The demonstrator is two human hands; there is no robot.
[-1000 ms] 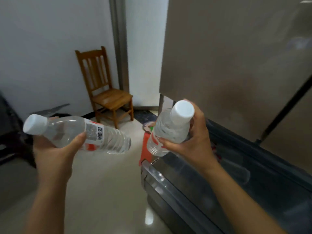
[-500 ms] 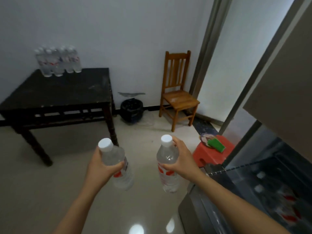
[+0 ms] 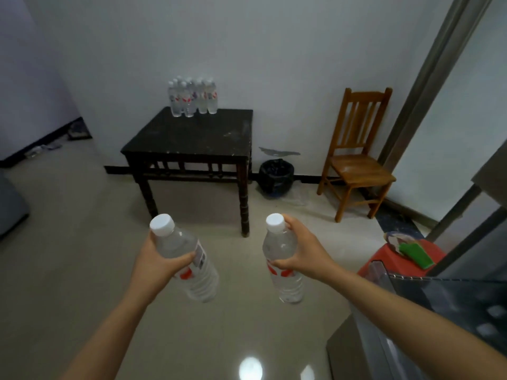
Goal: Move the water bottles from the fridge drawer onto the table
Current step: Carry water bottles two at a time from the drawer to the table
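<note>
My left hand (image 3: 157,263) grips a clear water bottle (image 3: 192,270) with a white cap and red label, tilted with its cap toward the upper left. My right hand (image 3: 303,250) grips a second such bottle (image 3: 282,259), nearly upright. Both are held over the floor in front of me. The dark wooden table (image 3: 192,138) stands ahead against the wall, and several water bottles (image 3: 192,97) are grouped at its back edge. The open fridge drawer (image 3: 450,305) is at the lower right, with white caps faintly visible inside.
A wooden chair (image 3: 356,160) stands right of the table, with a black bin (image 3: 275,175) between them. A red stool (image 3: 403,256) bearing a green item sits beside the drawer. The fridge door and a door frame rise at the right. Pale tiled floor lies between me and the table.
The view has swung left from the fridge toward the table, which now sits centred ahead. Both hands still hold their bottles, now raised side by side.
</note>
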